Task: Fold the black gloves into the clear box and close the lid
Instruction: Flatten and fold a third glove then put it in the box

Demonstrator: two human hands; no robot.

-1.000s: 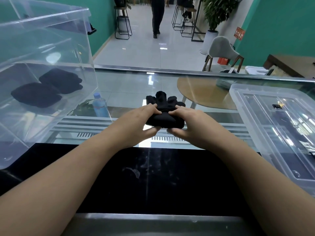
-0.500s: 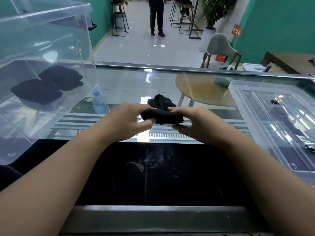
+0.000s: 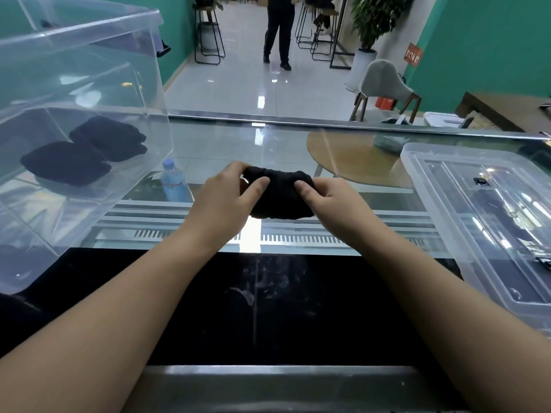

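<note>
Both hands, left point(image 3: 226, 201) and right point(image 3: 328, 204), pinch the folded black fabric glove point(image 3: 280, 195), long axis 9-to-3; clear plastic box point(image 3: 89, 70) at 10 o'clock, nearer left.

Open counter point(image 3: 253, 308) between clear box point(image 3: 89, 84) at left and lid point(image 3: 483, 210) at right.

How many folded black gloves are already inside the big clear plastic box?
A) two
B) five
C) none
A: two folded black gloves lie side by side on the floor of the big clear plastic box, while a third bundled black glove is outside it, held between the left hand and the right hand.
</note>
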